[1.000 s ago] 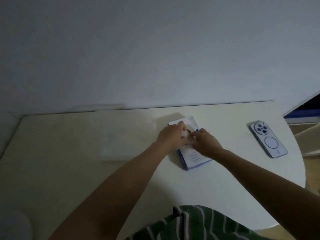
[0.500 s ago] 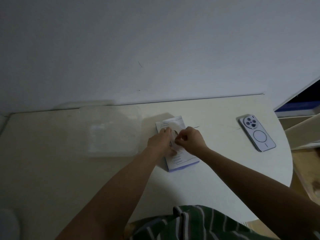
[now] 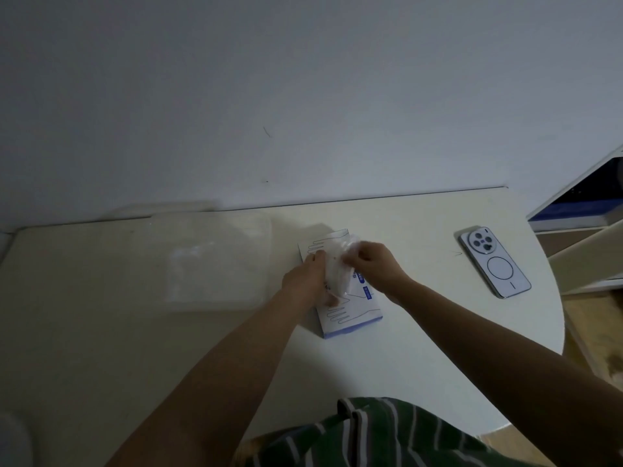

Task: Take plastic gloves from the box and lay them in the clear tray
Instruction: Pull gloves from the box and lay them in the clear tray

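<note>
A flat white glove box with blue hand outlines lies on the white table, just right of centre. A thin clear plastic glove stands partly drawn out above the box. My right hand pinches the glove's upper end. My left hand rests on the box's left side with its fingers against the glove's lower part. The clear tray sits to the left of the box, faint against the table, and I cannot tell whether anything lies in it.
A white phone lies face down at the table's right. The wall runs along the table's back edge. A white shelf unit stands beyond the rounded right edge. My striped green shirt shows at the bottom.
My right hand has pulled a clear glove up out of the box, where before both hands only pressed at its opening. The view has shifted a little.
</note>
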`<state>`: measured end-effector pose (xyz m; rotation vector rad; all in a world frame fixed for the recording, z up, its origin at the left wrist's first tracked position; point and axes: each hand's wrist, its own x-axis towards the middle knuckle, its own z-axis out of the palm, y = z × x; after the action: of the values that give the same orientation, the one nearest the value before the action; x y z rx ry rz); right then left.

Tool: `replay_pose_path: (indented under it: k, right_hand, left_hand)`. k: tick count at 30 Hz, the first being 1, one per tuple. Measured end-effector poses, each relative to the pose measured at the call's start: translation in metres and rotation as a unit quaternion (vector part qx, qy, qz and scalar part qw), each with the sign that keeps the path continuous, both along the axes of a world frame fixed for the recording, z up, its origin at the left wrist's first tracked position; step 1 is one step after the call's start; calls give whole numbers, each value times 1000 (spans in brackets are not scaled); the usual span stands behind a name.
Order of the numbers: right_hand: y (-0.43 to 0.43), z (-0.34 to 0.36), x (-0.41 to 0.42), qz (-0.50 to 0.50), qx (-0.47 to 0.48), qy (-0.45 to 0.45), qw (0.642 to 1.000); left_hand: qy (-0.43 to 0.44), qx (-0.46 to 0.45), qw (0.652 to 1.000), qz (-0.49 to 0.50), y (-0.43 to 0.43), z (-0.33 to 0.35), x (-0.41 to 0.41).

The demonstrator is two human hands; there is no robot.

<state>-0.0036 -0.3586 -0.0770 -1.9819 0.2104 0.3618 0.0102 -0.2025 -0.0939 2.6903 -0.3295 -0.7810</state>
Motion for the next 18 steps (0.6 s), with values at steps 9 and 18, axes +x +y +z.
replay_pose_path:
  k: [9,18]
  right_hand:
    - [1,39,12,-77,194,-72,975]
    - [35,45,13,-53,285,-42,956]
  left_hand:
    - [18,-91,993,67,13,7,15]
    - [90,-522,759,377,48,67,41]
